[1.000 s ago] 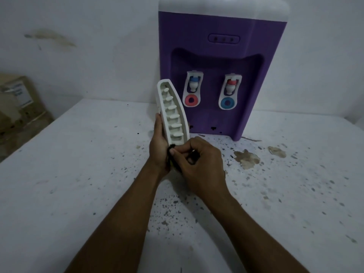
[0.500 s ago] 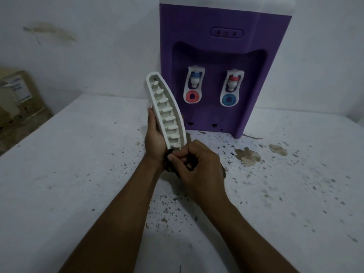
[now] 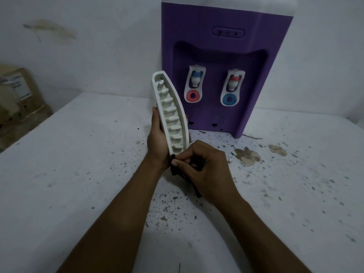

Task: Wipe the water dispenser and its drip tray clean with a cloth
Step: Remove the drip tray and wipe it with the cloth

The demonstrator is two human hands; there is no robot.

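Note:
A purple water dispenser (image 3: 220, 56) with two white taps stands at the back of the table against the wall. In front of it my left hand (image 3: 157, 140) holds the white ribbed drip tray (image 3: 169, 109) upright, its inside facing right, fingers behind its back. My right hand (image 3: 202, 168) grips a dark cloth (image 3: 177, 172) and pinches it against the tray's lower end. Most of the cloth is hidden under that hand.
The white table (image 3: 78, 174) is speckled with dark spots and has brown stains (image 3: 248, 156) right of my hands. A cardboard box (image 3: 17, 99) stands beyond the table's left edge. A stained white wall (image 3: 78, 46) lies behind.
The drip tray has tilted a little so its top leans left. My right hand with the cloth stays at the tray's lower end. The camera has shifted slightly.

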